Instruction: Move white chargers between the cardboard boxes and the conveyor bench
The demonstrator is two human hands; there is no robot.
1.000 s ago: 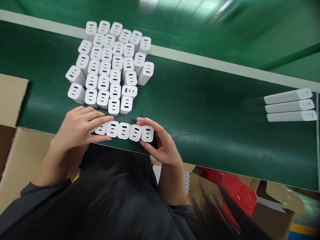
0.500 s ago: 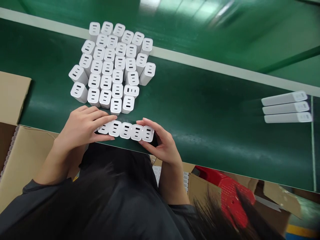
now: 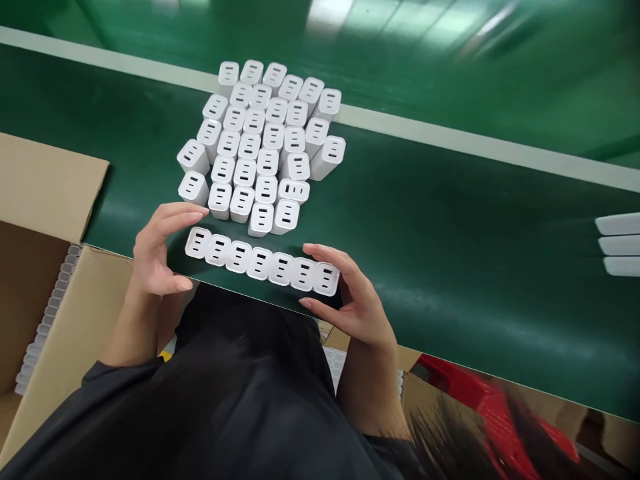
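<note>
A row of several white charger housings (image 3: 259, 263) stands side by side near the table's front edge, each with three slots in its top face. My left hand (image 3: 163, 250) is open just off the row's left end, thumb and fingers apart. Around the right end curves my right hand (image 3: 353, 287), its fingers and thumb spread on either side of the last housing; whether it touches is hard to make out. Behind the row, a larger group of the same white housings (image 3: 245, 172) stands upright, loosely packed, some tilted at its edges.
Three white housings (image 3: 623, 247) lie on their sides at the far right of the green table (image 3: 450, 220). Left of me stands an open cardboard box (image 3: 95, 287) with stacked white pieces (image 3: 47, 320) inside. A red plastic object (image 3: 500, 407) is below the table edge at right.
My left hand has come away from the row and opened, uncovering its left end. My right hand has loosened around the right end. The whole view has shifted.
</note>
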